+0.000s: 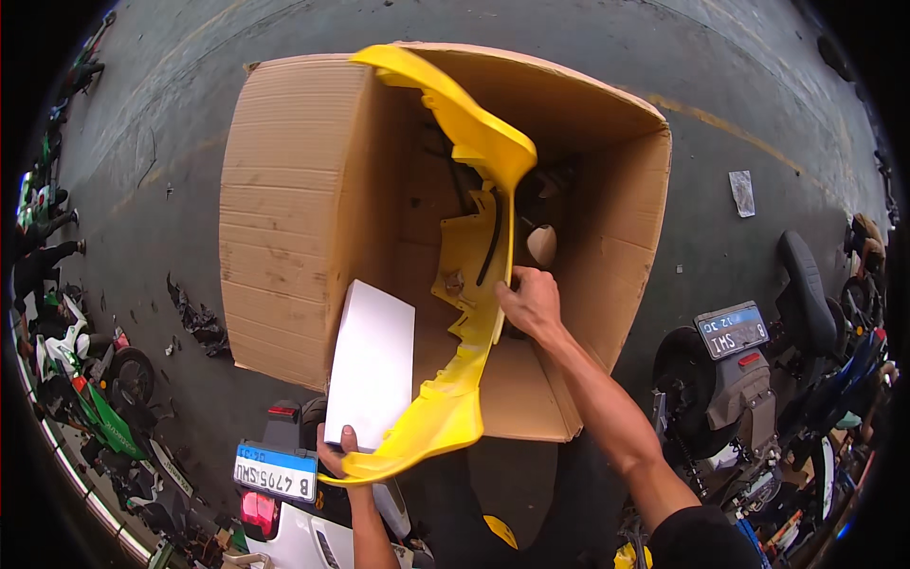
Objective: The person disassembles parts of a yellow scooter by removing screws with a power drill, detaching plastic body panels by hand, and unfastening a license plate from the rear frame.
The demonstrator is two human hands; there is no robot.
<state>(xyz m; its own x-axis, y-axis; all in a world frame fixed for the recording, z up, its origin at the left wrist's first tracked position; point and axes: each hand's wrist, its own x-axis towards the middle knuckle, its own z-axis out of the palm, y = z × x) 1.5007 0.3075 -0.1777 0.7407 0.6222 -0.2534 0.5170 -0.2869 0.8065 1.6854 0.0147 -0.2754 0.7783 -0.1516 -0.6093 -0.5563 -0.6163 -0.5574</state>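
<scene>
We hold a long yellow panel (464,247), curved and notched along its inner edge, in our right hand (533,302), over the open mouth of a big cardboard box (616,256). The thumb and fingers of that hand pinch the panel's edge near mid-length, the knuckles turned up and the wrist slightly bent. The bare right forearm slants in from the lower right, below a dark sleeve (701,541).

From the right hand the panel bends away to a far tip above the box's far edge; its near end sweeps across our left hand (335,459), covering part of it. That hand is closed around the near end of a smooth white box (374,360), thumb up against it, forearm rising from below. We cannot tell whether the left hand also bears on the panel. The white box leans out ahead of the left hand, beside the cardboard box's left inner wall.

Just beyond the right hand, inside the cardboard box, we see a pale oval piece (541,245). A white vehicle (308,536) stands just below the left hand. Well to the right of the right hand is a motorbike with a dark seat (806,294); far left of the left hand, a green motorbike (109,417).
</scene>
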